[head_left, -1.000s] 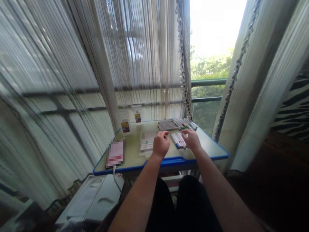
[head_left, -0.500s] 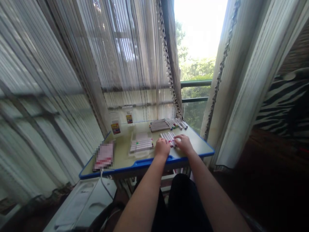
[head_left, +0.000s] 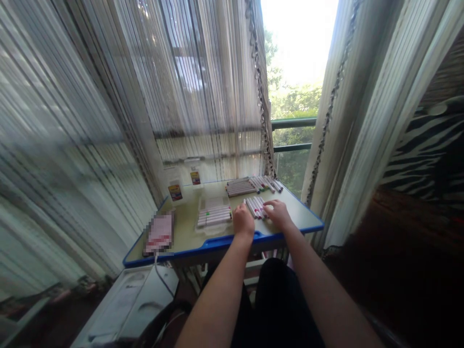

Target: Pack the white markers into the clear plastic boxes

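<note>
Markers [head_left: 255,208] lay rowed on the tabletop [head_left: 302,217] btwn your L hand [head_left: 243,220], curled, and R hand [head_left: 278,213], fingers loosely bent; couldn't tell if either gripped any. Clear case [head_left: 213,201] flanked L hand, marker pile [head_left: 241,187] behind.

On the desk [head_left: 300,220] you've got a case [head_left: 213,202] with markers [head_left: 214,217] in it left of centre, two containers [head_left: 175,192] behind that at far left, a marker pile [head_left: 241,187] far right, plus a nearer marker row [head_left: 254,208] between the left hand [head_left: 243,221] and right hand [head_left: 278,214].

left hand [head_left: 243,221]: bare | right hand [head_left: 278,214]: bare | 2 forearms [head_left: 222,285]: bare | legwear [head_left: 277,299]: near-black
</note>
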